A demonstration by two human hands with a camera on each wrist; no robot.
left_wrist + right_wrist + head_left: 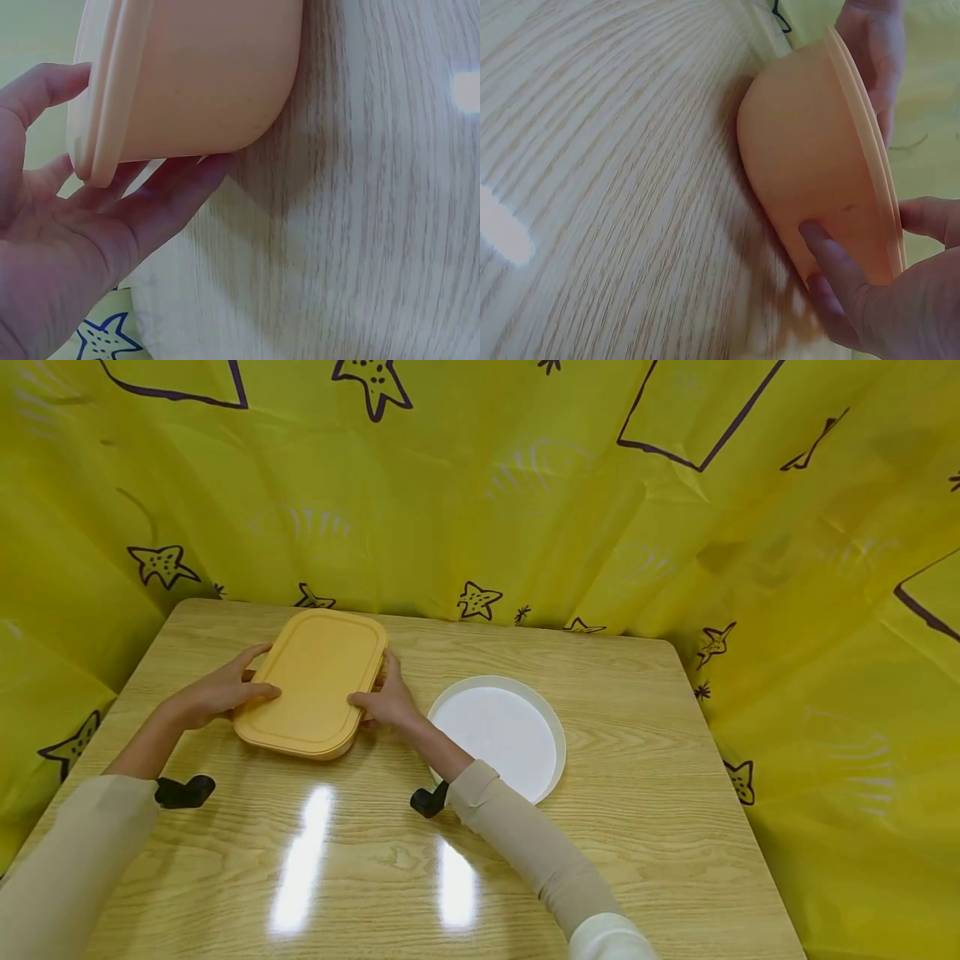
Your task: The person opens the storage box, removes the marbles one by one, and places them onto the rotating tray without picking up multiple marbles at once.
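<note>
An orange lidded food container (318,681) is at the left rear of the table, slightly turned. My left hand (217,692) grips its left side, thumb on the lid's edge and fingers against the side wall. From the opposite side my right hand (388,695) holds it the same way, thumb over the rim. In the left wrist view, the container's wall (210,75) curves down to the wood, and fingertips touch it low down. The right wrist view shows the container (810,142) close against the tabletop; whether it rests fully there I cannot tell.
A round white tray (495,735) with a raised rim lies right of the container, partly under my right forearm. The wooden table (630,827) ends at a yellow patterned curtain (450,527) behind and at both sides. Black straps sit at both wrists.
</note>
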